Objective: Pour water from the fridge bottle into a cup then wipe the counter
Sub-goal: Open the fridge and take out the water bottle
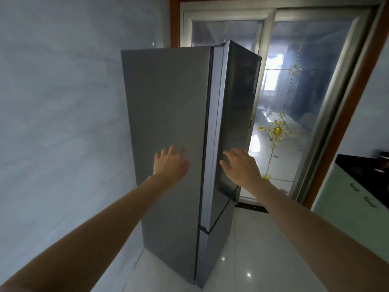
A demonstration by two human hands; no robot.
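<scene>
A tall grey fridge [168,114] stands against the left wall, seen from its side panel. Its upper door [233,114] faces right and looks shut or nearly shut. My left hand [170,163] is spread flat in front of the side panel, fingers apart, holding nothing. My right hand [242,165] reaches toward the front edge of the upper door with fingers apart and empty. A dark red cup [384,162] stands on the black counter [357,169] at the far right. The bottle is hidden from view.
A glass sliding door [305,102] with gold ornaments and a brown frame stands behind the fridge. Pale green cabinets [347,207] with handles sit under the counter on the right. Glossy white floor tiles [252,260] lie between fridge and cabinets.
</scene>
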